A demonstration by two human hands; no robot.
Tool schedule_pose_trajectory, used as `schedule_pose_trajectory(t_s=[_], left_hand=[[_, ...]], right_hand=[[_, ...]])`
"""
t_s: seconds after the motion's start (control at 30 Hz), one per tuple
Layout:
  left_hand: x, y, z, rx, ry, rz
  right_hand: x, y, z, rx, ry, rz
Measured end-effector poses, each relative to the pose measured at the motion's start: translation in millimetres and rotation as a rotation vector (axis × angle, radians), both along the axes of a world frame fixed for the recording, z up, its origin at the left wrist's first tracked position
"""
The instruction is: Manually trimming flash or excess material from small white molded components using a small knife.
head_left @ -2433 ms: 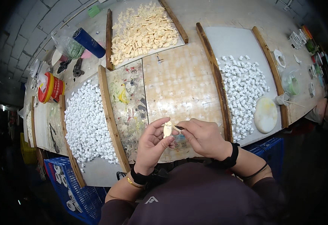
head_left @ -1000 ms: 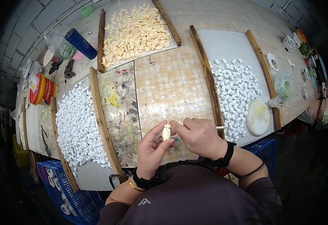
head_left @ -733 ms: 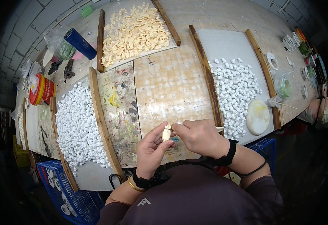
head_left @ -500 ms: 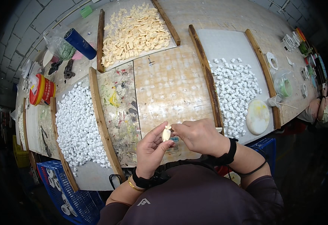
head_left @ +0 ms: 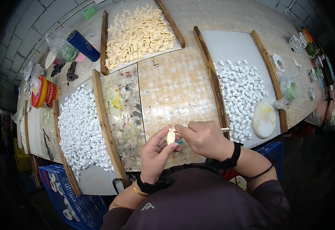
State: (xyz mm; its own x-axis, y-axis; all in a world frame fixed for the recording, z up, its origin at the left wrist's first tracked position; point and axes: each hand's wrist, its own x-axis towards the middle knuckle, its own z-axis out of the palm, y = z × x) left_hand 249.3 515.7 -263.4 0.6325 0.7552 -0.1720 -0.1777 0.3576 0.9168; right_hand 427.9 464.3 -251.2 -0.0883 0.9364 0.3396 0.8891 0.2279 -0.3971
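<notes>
My left hand [head_left: 154, 156] pinches a small cream-coloured figurine piece [head_left: 171, 137], oval below with small nubs on top, upright between thumb and fingertips. Close against its upper right side is my right hand [head_left: 204, 138], closed round a slim tool. Only the pale rear end of this slim pale tool [head_left: 225, 130] shows clearly, sticking out past the back of the hand; its tip is too small to make out. Both hands are over the front edge of the wooden work board [head_left: 179, 96]. Many similar cream pieces [head_left: 140, 34] lie heaped on a board at the far side.
White small pieces cover a board [head_left: 85, 128] at the left and another [head_left: 240, 96] at the right, bordered by wooden strips [head_left: 209, 73]. A round white stained pad [head_left: 263, 120], a cup [head_left: 279, 104], a red bucket [head_left: 44, 92] and a blue cylinder [head_left: 82, 45] stand around.
Both hands stay nearly in place. The right hand has shifted slightly, and the tool's rear end has risen a little and shows more. The cream piece stays in the left hand.
</notes>
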Motion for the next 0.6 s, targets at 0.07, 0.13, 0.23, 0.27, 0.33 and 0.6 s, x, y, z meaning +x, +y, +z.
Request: schedule_pose_trajectory(t_s=[0.07, 0.13, 0.23, 0.27, 0.33, 0.6], left_hand=[[-0.1, 0.1, -0.4, 0.002, -0.003, -0.004], [-0.1, 0.3, 0.1, 0.011, 0.008, -0.005], [0.2, -0.9, -0.3, 0.018, 0.003, 0.010], [-0.1, -0.9, -0.8, 0.019, 0.003, 0.008], [-1.0, -0.7, -2.2, 0.021, 0.002, 0.004], [-0.3, -1.7, -3.9, 0.133, 0.059, 0.030]], right_hand=[[0.5, 0.8, 0.3, 0.054, -0.027, 0.004], [0.8, 1.2, 0.5, 0.082, -0.051, 0.005], [0.0, 0.4, 2.3, 0.064, -0.068, 0.002], [-0.8, -0.3, 3.3, 0.043, -0.060, 0.001], [-1.3, -1.1, 5.1, -0.009, -0.032, 0.010], [0.4, -0.2, 4.2, -0.120, 0.130, 0.061]])
